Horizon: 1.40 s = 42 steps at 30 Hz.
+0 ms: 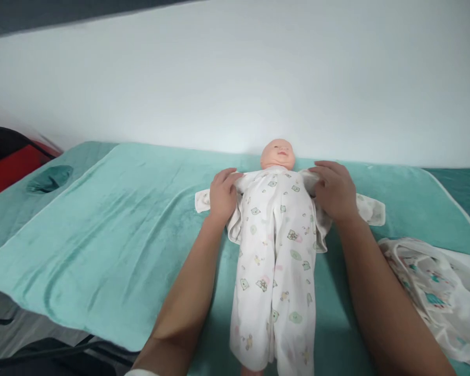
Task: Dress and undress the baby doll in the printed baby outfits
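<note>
A baby doll [277, 152] lies face up, head toward the wall, with a foot just showing at the bottom edge. White printed baby trousers [274, 245] cover its front from the neck to the legs. A white baby shirt [370, 210] is spread beneath, its sleeves out to both sides. My left hand [224, 194] is closed round the sleeve at one shoulder, fingers bent over the cloth. At the other shoulder, my right hand [336, 190] grips the opposite sleeve with curved fingers. Both thumbs are largely hidden.
A turquoise sheet [102, 224] covers the padded table and hangs over its front edge. More printed white baby clothes [438, 292] lie at the right. A white wall [219, 78] rises behind. The padding has a hole [50, 179] at far left, near a red and black item [11, 167].
</note>
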Motion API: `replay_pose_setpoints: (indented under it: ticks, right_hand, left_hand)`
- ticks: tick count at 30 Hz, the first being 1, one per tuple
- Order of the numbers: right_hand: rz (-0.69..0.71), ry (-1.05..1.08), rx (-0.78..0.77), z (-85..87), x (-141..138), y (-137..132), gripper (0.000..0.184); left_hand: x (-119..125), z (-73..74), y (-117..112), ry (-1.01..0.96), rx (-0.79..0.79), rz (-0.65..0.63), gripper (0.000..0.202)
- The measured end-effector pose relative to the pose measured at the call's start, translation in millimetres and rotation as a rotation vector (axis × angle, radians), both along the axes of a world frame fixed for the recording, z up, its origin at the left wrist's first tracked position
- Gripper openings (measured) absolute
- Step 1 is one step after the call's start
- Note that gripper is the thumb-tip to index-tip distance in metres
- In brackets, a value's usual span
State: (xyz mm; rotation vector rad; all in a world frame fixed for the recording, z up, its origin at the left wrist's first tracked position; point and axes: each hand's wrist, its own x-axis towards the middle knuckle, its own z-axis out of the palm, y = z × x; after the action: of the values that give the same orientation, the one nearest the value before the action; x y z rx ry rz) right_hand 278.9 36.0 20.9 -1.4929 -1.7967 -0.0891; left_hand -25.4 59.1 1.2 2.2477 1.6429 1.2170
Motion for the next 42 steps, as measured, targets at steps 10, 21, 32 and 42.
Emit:
replay_pose_setpoints:
  ticks: [10,21,32,42]
  right_hand:
    - [0.098,-0.326,-0.341,-1.1,1.3,-6.2,0.059]
    - [-0.104,-0.303,-0.460,-4.6,14.8,0.6,0.040]
    - [0.159,-0.335,-0.191,65.2,-71.0,-43.4,0.044]
    - [0.296,-0.790,-0.656,67.4,-188.9,43.8,0.026]
  left_hand:
    - [7.6,14.3,-17.9,0.286,-0.164,-0.079,0.060]
    - [0.1,12.3,-10.6,0.287,-0.277,0.043,0.056]
    - [-1.8,12.2,-11.1,0.008,-0.278,0.031,0.055]
    - [-4.9,5.9,-8.9,0.070,-0.277,0.319,0.034]
